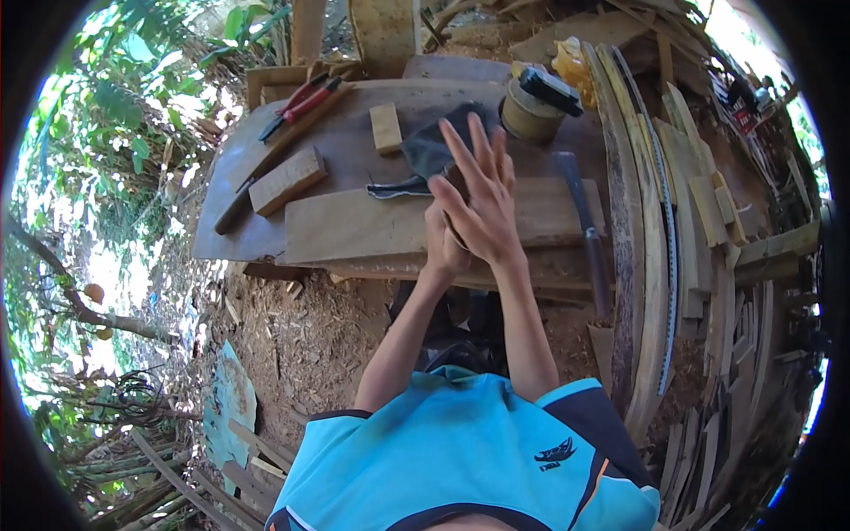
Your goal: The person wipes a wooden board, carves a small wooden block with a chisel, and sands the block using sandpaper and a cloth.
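Observation:
My two hands meet over the front part of a worktable (239, 208). On the right, my right hand (485, 196) has its fingers stretched out and holds nothing I can see. My left hand (445, 237) presses against it from the left, its fingers mostly hidden behind the right hand. A thin dark line shows between the palms; I cannot make out what it is. Just beyond the hands lies a dark cloth (425, 152). Below them a flat wooden board (341, 226) rests along the table's near edge.
Two wooden blocks (289, 180) and red-handled pliers (312, 99) lie on the left. A long blade with a dark handle (595, 257) lies to the right. Behind it stands a round container (529, 117) with a black object on top. Long planks (651, 212) lean along the right side.

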Demonstrator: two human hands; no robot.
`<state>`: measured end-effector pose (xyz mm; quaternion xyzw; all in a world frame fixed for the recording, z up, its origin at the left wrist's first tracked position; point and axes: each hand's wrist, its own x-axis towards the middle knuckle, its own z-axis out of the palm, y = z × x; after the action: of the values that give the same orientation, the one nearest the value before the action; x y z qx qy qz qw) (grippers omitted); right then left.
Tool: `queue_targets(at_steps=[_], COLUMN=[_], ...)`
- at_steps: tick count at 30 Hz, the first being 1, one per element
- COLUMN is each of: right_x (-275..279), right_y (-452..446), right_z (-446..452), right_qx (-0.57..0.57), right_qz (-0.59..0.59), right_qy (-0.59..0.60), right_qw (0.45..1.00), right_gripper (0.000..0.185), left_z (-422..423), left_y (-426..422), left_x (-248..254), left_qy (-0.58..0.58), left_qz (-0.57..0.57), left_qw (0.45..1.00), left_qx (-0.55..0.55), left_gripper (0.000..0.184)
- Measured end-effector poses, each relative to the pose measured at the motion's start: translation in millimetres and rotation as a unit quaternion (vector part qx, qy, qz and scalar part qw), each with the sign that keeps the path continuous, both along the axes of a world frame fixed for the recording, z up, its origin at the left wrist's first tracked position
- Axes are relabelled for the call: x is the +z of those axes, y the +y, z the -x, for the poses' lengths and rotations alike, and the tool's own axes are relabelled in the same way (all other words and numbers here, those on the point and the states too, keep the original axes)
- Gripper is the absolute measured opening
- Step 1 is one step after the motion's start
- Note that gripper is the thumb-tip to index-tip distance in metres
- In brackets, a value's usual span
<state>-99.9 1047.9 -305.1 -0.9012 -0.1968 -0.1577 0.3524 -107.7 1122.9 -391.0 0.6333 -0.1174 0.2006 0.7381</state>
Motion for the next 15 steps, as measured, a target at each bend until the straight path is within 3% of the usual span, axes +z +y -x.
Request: queue_targets(at_steps=[3, 4, 8, 11, 13, 15], right_x=[-39.6, -45.2, 12.9, -34.3, -66.2, -36.9], right_y=[-20.0, -16.7, 3.5, -28.6, -29.5, -7.7], right_z=[-4.9, -4.3, 0.0, -21.5, -14.8, 3.4], right_qx=[0.025, 0.035, -0.012, 0.073, 0.039, 0.038], right_qz=[-0.214, -0.254, -0.042, -0.173, -0.243, -0.341], right_qy=[0.112, 0.074, -0.001, 0.072, 0.102, 0.068], right_qw=[0.97, 0.964, 0.999, 0.98, 0.964, 0.937], right_gripper=[0.073, 0.071, 0.068, 0.066, 0.06, 0.057], left_z=[-0.3, -0.3, 9.1, 3.8, -0.8, 0.9], left_y=[5.0, 0.0, -6.8, -1.3, -2.2, -2.6], left_x=[23.9, 18.6, 11.0, 15.4, 21.3, 22.8], left_qy=[-0.084, -0.064, 0.003, -0.034, -0.047, -0.035], left_qz=[-0.016, 0.009, 0.003, -0.007, 0.02, 0.059], left_qw=[0.996, 0.997, 1.0, 0.999, 0.998, 0.997], left_qx=[0.003, 0.038, 0.022, 0.016, -0.022, -0.037], left_gripper=[0.053, 0.053, 0.056, 0.057, 0.059, 0.061])
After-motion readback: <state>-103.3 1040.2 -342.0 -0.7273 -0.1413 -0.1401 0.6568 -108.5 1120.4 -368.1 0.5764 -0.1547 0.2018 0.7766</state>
